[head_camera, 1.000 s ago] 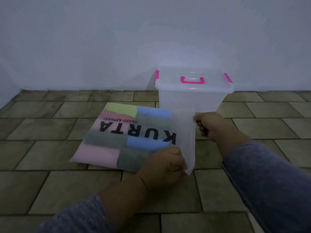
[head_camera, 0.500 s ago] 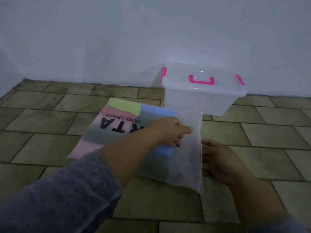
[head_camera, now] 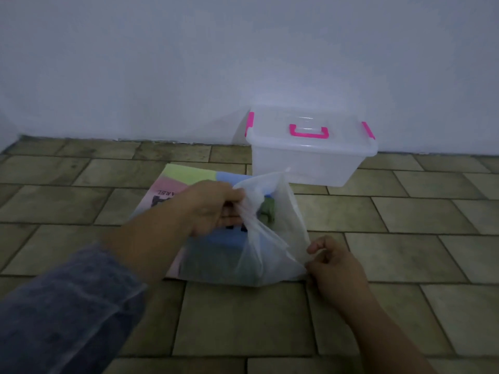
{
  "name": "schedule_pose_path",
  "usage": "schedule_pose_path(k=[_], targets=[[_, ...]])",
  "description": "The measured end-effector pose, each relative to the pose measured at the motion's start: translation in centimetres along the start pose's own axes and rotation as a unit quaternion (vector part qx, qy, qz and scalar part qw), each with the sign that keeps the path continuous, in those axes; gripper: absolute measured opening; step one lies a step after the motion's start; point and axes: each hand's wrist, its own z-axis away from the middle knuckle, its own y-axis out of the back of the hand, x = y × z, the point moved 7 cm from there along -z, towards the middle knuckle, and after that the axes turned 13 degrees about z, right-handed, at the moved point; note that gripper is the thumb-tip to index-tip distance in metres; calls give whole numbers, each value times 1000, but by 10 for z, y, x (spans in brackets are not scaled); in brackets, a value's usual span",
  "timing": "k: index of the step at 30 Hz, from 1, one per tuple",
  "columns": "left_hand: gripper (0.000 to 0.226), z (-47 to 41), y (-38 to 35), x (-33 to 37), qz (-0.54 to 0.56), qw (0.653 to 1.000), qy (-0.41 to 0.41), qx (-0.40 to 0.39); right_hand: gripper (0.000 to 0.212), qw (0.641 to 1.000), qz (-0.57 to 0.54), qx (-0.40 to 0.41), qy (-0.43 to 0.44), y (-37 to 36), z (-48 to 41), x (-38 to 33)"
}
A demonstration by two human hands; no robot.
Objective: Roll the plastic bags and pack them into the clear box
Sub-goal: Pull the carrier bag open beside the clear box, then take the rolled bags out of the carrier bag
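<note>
Rolling starts: my left hand [head_camera: 213, 209] and right hand [head_camera: 333, 263] pinch the translucent bag [head_camera: 272, 252]; lidded clear box [head_camera: 310, 157] beyond needs opening.

A thin, translucent plastic bag [head_camera: 272, 247], soft and crumpled, is seen in front of a clear box [head_camera: 307, 160] of smooth, frosted hard plastic, trimmed with glossy pink plastic clips. Beneath the bag, a matt printed colour-block bag [head_camera: 189, 176] is laid flat. The floor [head_camera: 405, 211] around the box is made of dull, mottled tiles; the wall [head_camera: 189, 63] behind it is matt painted.
</note>
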Motion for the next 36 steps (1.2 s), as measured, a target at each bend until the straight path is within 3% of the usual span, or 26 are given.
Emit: schedule_pose_path(k=[3, 4, 6, 8, 10, 12, 15, 18, 20, 22, 26, 31, 36], targets=[[14, 4, 20, -5, 9, 1000, 22, 7, 14, 985, 7, 115, 126, 17, 14, -34], [15, 5, 19, -4, -2, 1000, 11, 8, 15, 976, 23, 118, 180, 19, 22, -50], [19, 6, 9, 4, -37, 998, -41, -5, 41, 960, 93, 58, 258, 5, 40, -73], [46, 9, -3, 19, -159, 979, -122, -33, 45, 944, 150, 27, 292, -9, 52, -79], [78, 13, -13, 31, -398, 892, -207, -56, 26, 949, 127, 36, 287, -10, 57, -75], [86, 13, -18, 29, -548, 793, -258, -69, 16, 962, 77, 6, 261, -12, 57, -65], [85, 17, -9, 16, -633, 713, -295, -64, 17, 971, 52, -65, 226, -19, 51, -52], [70, 22, 4, 13, -692, 623, -364, -29, 17, 982, 23, -27, 184, -14, 32, -43], [65, 21, 12, 5, -723, 590, -357, -38, 33, 987, 15, -39, 158, -17, 16, -35], [63, 16, 23, -10, -744, 588, -311, -72, 43, 989, 22, -64, 128, -22, 1, -28], [62, 6, 39, -27, -742, 623, -231, -95, 39, 993, -10, -71, 96, -18, -22, -23], [60, -7, 29, -31, -704, 669, -233, -58, 28, 993, -35, -71, 90, -18, -46, -54], [64, -10, 24, -31, -678, 684, -269, 8, 28, 987, 79, -112, 85, -34, -62, -84]])
